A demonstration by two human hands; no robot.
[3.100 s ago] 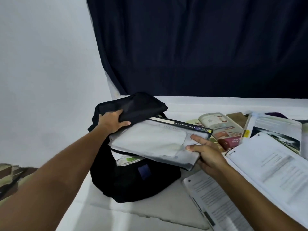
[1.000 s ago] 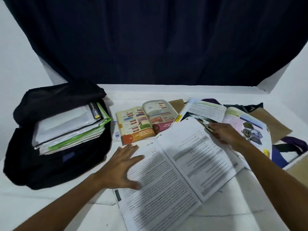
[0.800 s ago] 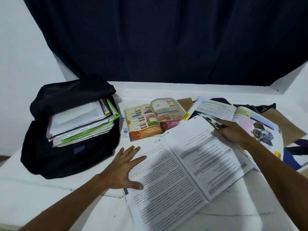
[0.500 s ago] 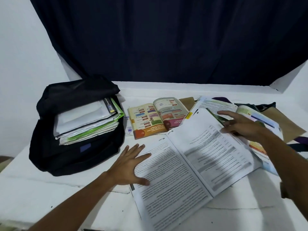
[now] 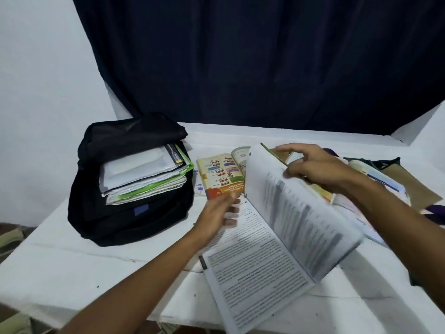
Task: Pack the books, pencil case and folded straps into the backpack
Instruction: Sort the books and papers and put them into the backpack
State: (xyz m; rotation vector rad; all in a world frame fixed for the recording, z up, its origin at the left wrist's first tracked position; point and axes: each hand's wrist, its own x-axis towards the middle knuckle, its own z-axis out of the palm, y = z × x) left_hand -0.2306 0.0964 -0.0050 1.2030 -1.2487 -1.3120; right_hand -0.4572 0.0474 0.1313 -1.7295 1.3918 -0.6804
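Observation:
The black backpack lies open at the left of the table, with a stack of books and papers sticking out of its mouth. In front of me lies a large open text book. My right hand grips the far edge of its right-hand half and has it lifted and swung toward the left; that half is blurred. My left hand hovers, blurred, over the book's left page with fingers apart. A colourful open book lies behind it.
More open books, a brown paper sheet and dark purple straps lie at the right. A dark curtain hangs behind the white table. The table's front edge runs along the bottom.
My right hand has taken the big book's right half and folded it up toward the left. My left hand has lifted off the left page. Earlier a book went into the backpack.

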